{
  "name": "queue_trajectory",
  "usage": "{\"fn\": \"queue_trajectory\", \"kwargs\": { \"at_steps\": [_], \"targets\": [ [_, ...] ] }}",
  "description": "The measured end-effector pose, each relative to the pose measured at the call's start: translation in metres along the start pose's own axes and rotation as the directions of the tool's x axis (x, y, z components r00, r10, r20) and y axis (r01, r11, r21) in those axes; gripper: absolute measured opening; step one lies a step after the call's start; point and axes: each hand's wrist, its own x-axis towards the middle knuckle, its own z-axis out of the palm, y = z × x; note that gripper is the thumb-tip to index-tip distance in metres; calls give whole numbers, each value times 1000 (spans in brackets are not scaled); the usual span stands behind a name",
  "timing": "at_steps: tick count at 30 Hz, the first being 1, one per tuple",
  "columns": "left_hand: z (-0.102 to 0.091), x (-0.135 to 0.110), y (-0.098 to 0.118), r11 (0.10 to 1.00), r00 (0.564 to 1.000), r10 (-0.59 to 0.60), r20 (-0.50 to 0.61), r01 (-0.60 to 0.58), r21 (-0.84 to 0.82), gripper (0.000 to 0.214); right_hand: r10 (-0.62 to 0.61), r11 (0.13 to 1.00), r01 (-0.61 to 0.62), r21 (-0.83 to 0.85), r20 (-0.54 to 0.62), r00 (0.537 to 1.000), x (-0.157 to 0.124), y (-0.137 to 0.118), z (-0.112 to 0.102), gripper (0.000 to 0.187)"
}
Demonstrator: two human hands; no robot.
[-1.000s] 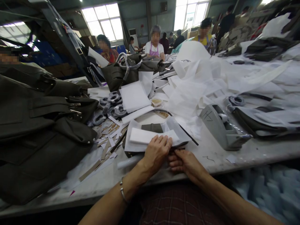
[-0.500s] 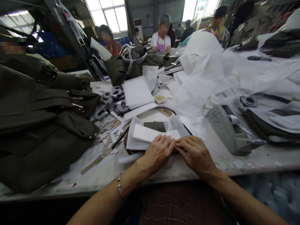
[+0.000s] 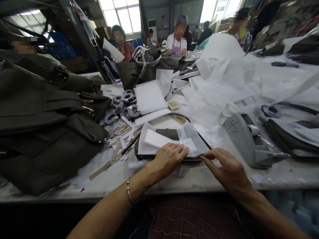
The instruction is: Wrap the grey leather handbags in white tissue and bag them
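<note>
A dark olive handbag lies flat in front of me, with white wrapping sheets over most of it and its long strap looped behind. My left hand is closed over the near edge of the bag, fingers pressing on the folded sheets; its thumb is hidden. At the bag's near right corner, the thumb and index finger of my right hand pinch the dark edge. Whether a small part such as a zip end sits in that pinch is too small to tell.
A grey tape dispenser stands to the right, beside another wrapped bag. Several olive bags are heaped on the left. Wrapped strap coils, paper scraps and white sheets cover the table beyond. Co-workers sit across.
My right hand has moved right along the bag's near edge, away from my left hand, to the corner. My left hand stays on the bag. The view has shifted slightly.
</note>
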Motion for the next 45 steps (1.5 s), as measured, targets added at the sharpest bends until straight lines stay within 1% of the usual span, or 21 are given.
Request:
{"fn": "queue_trajectory", "kwargs": {
  "at_steps": [2,4,6,10,12,15,17,20,23,25,26,29,30,31,32,33,35,37,39,42,45],
  "targets": [
    [0,0,-1,1000,1000,-1,-2,1,1,29,170,983,-173,58,46,984,-13,11,2,16],
    [1,0,-1,1000,1000,-7,-3,7,-2,29,323,938,-332,103,98,941,-22,20,10,29],
    [1,0,-1,1000,1000,-12,2,12,-5,29,444,880,-456,135,110,889,-26,22,20,41],
    [-1,0,-1,1000,1000,-7,22,7,4,29,607,770,-619,153,122,785,-18,16,31,43],
    [-3,0,-1,1000,1000,-6,26,6,3,29,629,748,-647,148,151,762,-13,14,30,41],
    [-6,0,-2,1000,999,-5,39,6,-18,32,609,757,-633,160,177,773,-11,15,26,37],
    [-8,0,-3,999,998,-4,64,6,-42,42,602,762,-624,173,166,781,-14,19,25,36],
    [-11,1,-3,998,996,-6,89,12,-65,58,616,752,-632,189,140,775,-19,28,27,37],
    [-10,3,0,998,996,-20,91,25,-61,52,600,764,-619,182,154,785,-20,34,27,35],
    [-7,3,3,998,996,-50,75,52,-36,40,555,801,-574,169,146,819,-20,33,23,33],
    [-6,3,4,998,996,-64,61,65,-21,33,519,833,-529,163,102,849,-20,30,19,32],
    [-1,3,7,997,997,-73,24,74,-1,24,321,943,-308,126,-105,941,-24,14,8,23],
    [0,3,7,998,998,-67,20,67,-3,24,235,968,-220,121,-123,964,-26,7,6,17],
    [0,3,7,998,998,-61,21,61,-6,25,152,982,-140,128,-91,984,-28,1,6,10],
    [0,3,6,998,998,-59,26,60,-8,25,79,986,-75,147,-21,997,-30,-6,8,5],
    [0,3,6,998,998,-59,31,60,-10,26,19,985,-29,168,60,998,-31,-11,13,8],
    [-1,3,5,998,997,-65,41,66,-15,25,-55,985,21,174,190,980,-32,-18,27,23],
    [-3,4,5,997,996,-70,51,71,-21,23,-65,989,31,145,239,969,-32,-20,41,35],
    [-4,4,6,997,996,-75,56,76,-18,24,-43,991,4,137,278,960,-30,-19,49,36],
    [-5,4,7,997,996,-73,44,74,-9,33,-29,983,-43,176,387,922,-29,-14,46,21],
    [-5,2,6,998,998,-63,24,64,-17,37,-29,962,-86,259,411,911,-32,-11,36,22]
  ]
}}
